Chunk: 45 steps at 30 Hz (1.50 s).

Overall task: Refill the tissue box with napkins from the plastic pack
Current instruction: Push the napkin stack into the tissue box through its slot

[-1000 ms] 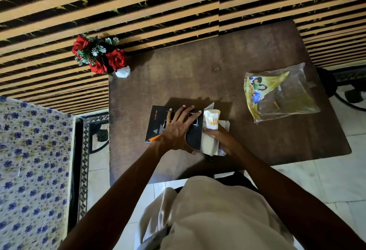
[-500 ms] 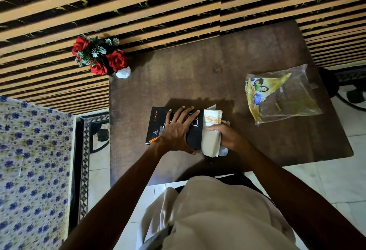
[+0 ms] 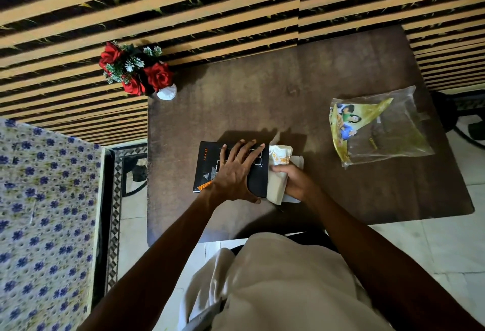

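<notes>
A black tissue box (image 3: 207, 165) with orange and white print lies flat near the front of the brown table (image 3: 262, 99). My left hand (image 3: 236, 175) presses on its top, fingers spread. My right hand (image 3: 295, 182) grips a stack of pale napkins (image 3: 279, 158) at the box's right end, where a white flap (image 3: 298, 159) sticks out. The stack's left part sits at the box's opening; how far in it reaches is hidden. The clear plastic pack (image 3: 380, 128) with a yellow printed panel lies flat at the table's right.
A small white vase of red artificial roses (image 3: 136, 73) stands at the table's back left corner. A slatted wall runs behind the table. A blue-flowered cloth (image 3: 39, 212) covers a surface at the left. Pale floor tiles (image 3: 446, 238) show to the right.
My right hand has shifted along the napkin stack and pushed it leftward against the box's end. The left hand stays pressed on the box. The pack has not moved.
</notes>
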Each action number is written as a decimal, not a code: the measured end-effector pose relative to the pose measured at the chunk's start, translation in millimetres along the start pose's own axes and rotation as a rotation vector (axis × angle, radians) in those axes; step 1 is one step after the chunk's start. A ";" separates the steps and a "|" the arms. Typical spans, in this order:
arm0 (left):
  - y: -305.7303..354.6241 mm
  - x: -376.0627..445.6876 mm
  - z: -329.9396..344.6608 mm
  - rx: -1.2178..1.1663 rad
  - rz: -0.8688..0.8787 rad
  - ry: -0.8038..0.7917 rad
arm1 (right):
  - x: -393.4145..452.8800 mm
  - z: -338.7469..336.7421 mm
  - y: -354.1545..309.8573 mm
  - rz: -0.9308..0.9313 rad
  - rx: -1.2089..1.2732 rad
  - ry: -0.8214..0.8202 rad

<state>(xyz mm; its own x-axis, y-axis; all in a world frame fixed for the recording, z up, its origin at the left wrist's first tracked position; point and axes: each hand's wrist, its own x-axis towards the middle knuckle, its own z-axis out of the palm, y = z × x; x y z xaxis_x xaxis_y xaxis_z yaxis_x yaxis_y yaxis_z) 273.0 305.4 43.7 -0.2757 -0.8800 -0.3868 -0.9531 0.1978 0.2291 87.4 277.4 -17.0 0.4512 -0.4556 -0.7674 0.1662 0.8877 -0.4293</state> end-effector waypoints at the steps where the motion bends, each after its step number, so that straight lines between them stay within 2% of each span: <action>1: -0.5 -0.5 0.8 -0.004 0.000 0.000 | 0.9 0.7 0.6 0.012 0.005 0.006; 12: 0.1 2.9 0.2 -0.028 0.010 -0.016 | 8.9 6.8 -4.4 0.064 -0.070 -0.058; 16: -2.2 0.6 2.8 -0.037 0.011 -0.018 | 12.3 10.8 -5.4 0.076 -0.135 -0.022; 27: -3.2 0.8 7.6 -0.027 -0.006 -0.023 | 8.8 18.4 7.6 -0.115 -0.167 0.129; 33: -4.4 0.1 7.8 -0.085 -0.015 0.001 | 5.2 31.0 -5.7 -0.006 -0.209 0.180; 35: -6.9 -0.8 10.3 -0.087 -0.009 0.013 | 5.0 24.3 -9.9 0.051 -0.309 0.210; 40: -10.1 -4.5 16.2 -0.074 0.001 0.023 | 2.0 12.9 -18.4 -0.150 -0.547 0.256; 45: -7.5 -2.4 12.3 -0.077 -0.014 0.007 | 3.7 19.0 -21.9 -0.204 -0.612 0.324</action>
<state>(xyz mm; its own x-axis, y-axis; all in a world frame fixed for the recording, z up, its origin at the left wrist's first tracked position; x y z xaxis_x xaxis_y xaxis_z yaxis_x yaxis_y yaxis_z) 279.2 311.3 31.9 -0.2614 -0.8854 -0.3844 -0.9444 0.1522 0.2916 102.1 257.5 -1.4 0.1648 -0.6894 -0.7054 -0.3449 0.6297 -0.6960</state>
